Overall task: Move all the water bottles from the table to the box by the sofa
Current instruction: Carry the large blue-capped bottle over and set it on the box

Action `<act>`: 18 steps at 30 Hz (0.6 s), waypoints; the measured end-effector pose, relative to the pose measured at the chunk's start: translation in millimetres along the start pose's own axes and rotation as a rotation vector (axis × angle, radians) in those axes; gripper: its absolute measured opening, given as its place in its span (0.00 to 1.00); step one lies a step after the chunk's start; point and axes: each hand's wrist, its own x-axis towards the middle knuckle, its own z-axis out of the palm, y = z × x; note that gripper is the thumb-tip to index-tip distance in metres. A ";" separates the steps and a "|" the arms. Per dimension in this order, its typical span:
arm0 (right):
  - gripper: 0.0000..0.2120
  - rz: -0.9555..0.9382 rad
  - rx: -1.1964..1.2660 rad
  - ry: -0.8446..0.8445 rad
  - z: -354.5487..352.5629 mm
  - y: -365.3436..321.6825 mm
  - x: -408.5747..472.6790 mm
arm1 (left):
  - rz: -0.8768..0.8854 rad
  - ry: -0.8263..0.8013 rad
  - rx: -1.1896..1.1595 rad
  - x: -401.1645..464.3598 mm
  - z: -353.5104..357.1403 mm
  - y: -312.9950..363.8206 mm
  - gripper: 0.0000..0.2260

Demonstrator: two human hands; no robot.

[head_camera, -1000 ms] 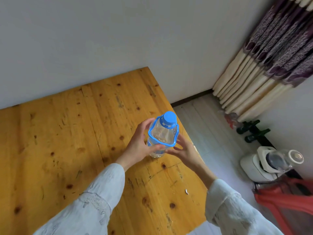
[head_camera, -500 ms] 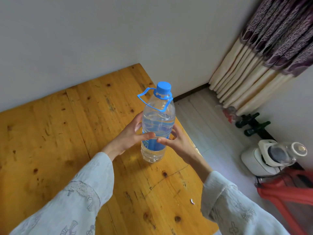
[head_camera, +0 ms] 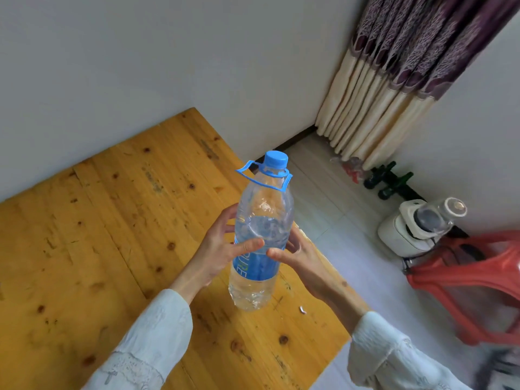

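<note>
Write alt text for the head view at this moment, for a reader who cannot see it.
Two hands, left hand and right hand, grip a clear water bottle with a blue cap and label, held above a wooden table. To the right, on the floor, are a curtain, dark bottles, a white appliance and a red stool.

We wear loose, pale blue-white sleeves [head_camera: 152,339] of crinkled, embroidered cloth, with cuffs ending just behind the bare left hand [head_camera: 216,249] and right hand [head_camera: 304,263].
</note>
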 end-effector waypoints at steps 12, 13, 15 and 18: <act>0.27 -0.094 0.153 0.562 -122.4 9.0 -245.4 | 0.145 -0.464 -0.028 -94.7 226.8 90.2 0.32; 0.28 -0.111 0.164 0.629 -131.2 12.5 -274.2 | 0.157 -0.509 -0.027 -110.0 251.8 96.8 0.34; 0.29 -0.161 0.184 0.756 -147.5 21.3 -337.4 | 0.187 -0.609 -0.029 -145.8 302.7 108.2 0.38; 0.35 -0.223 0.196 0.905 -165.3 38.1 -440.5 | 0.230 -0.789 -0.042 -211.4 379.2 120.4 0.38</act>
